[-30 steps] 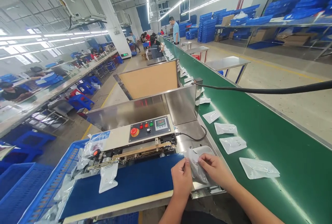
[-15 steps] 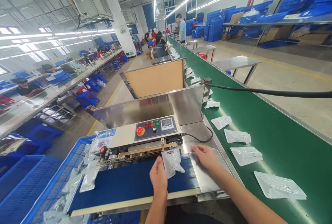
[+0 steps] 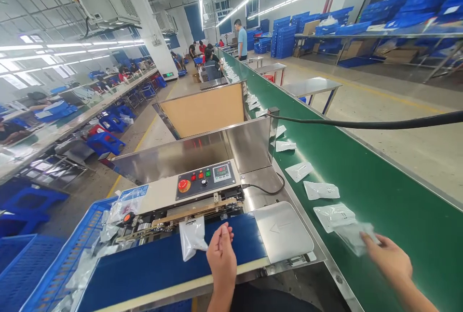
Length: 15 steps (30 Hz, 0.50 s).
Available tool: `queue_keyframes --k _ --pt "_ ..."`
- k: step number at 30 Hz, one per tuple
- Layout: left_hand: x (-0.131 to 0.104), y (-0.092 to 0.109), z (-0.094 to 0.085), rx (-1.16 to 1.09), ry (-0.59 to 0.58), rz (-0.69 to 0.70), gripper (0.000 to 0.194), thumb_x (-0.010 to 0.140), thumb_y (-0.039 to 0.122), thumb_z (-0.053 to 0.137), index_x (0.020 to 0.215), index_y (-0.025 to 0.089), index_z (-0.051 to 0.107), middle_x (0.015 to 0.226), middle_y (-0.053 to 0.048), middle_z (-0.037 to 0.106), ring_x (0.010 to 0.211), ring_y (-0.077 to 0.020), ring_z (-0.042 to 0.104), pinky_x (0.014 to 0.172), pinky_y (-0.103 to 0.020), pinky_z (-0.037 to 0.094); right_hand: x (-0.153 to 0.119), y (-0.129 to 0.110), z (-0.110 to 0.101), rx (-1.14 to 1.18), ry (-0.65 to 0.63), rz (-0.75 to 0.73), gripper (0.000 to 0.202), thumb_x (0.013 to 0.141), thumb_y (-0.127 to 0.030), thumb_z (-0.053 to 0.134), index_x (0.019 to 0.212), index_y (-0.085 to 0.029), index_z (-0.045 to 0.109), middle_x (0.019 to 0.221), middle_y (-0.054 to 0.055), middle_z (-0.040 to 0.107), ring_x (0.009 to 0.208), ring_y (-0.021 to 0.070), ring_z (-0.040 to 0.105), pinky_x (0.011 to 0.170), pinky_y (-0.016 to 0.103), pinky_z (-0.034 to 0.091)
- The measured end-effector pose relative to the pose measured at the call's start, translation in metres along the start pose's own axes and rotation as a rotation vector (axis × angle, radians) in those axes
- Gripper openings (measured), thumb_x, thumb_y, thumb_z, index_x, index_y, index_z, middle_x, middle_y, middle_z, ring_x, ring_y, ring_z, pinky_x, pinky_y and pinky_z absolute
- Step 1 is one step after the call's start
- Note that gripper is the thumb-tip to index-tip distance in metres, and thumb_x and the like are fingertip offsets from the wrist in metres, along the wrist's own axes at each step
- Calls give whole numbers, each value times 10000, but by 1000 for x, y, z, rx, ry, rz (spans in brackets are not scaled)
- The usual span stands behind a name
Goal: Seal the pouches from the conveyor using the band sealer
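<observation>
My right hand pinches the edge of a white plastic pouch over the green conveyor belt; this pouch is blurred and overlaps another pouch lying there. Over the blue belt of a band sealing machine, my left hand is held with its fingers curled together and nothing visible in them. Just left of that hand, a white pouch hangs with its top edge in the sealer's band and its lower part on the blue belt.
Several pouches lie in a row along the green belt. A blue basket with pouches stands at the machine's left end. A black cable crosses above the conveyor. A metal plate adjoins the blue belt. People sit and stand farther back.
My right hand has moved right from the metal plate to the green belt and taken hold of a pouch. The pouch in the sealer has moved left, away from my left hand, which let it go.
</observation>
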State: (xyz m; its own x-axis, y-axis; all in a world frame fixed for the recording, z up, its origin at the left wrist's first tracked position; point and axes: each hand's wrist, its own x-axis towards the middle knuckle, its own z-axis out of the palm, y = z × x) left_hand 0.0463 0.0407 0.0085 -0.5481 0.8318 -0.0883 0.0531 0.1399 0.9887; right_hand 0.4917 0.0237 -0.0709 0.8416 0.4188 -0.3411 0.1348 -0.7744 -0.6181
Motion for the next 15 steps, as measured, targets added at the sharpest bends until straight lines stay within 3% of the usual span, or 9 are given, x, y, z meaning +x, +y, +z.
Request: queue_keyframes --k 4,6,8,10,12,15 --pt "-17 22 50 139 -351 268 477 969 614 691 1134 199 857 1103 -161 851 1010 -313 810 913 -427 671 -67 -72 -3 124 -75 -358 601 697 -729 666 1004 -222 761 655 65 668 637 298 628 665 444 514" --pt "-26 35 72 202 -481 432 412 999 522 682 1240 223 831 1254 -162 826 1157 -330 775 1028 -456 633 -104 -101 -1 178 -207 -547 581 744 -736 694 1019 -229 772 706 44 696 639 246 607 665 397 513" --pt "-32 46 88 219 -589 519 390 1027 478 649 1269 222 815 1268 -159 821 1163 -320 763 1041 -447 616 -134 -120 4 257 -402 -679 538 777 -684 746 1062 -229 785 824 51 747 692 221 628 674 360 532" --pt "-34 52 94 205 -658 497 395 1079 474 557 1155 206 836 1104 -136 844 1008 -276 770 928 -373 614 -155 -129 12 362 -607 -733 585 789 -636 800 1197 -217 778 931 67 769 763 216 664 694 335 561" --pt "-33 51 91 184 -648 400 480 1114 487 471 1019 191 837 915 -91 818 839 -222 725 788 -298 562 -165 -130 20 477 -777 -727 690 827 -650 795 1347 -201 733 1011 93 779 836 226 698 734 333 588" --pt "-30 40 79 158 -546 262 537 1099 547 481 917 168 814 792 -54 761 734 -188 641 683 -261 474 -169 -123 35 508 -897 -705 647 881 -706 734 1271 -191 774 1018 111 797 884 248 718 771 348 593"
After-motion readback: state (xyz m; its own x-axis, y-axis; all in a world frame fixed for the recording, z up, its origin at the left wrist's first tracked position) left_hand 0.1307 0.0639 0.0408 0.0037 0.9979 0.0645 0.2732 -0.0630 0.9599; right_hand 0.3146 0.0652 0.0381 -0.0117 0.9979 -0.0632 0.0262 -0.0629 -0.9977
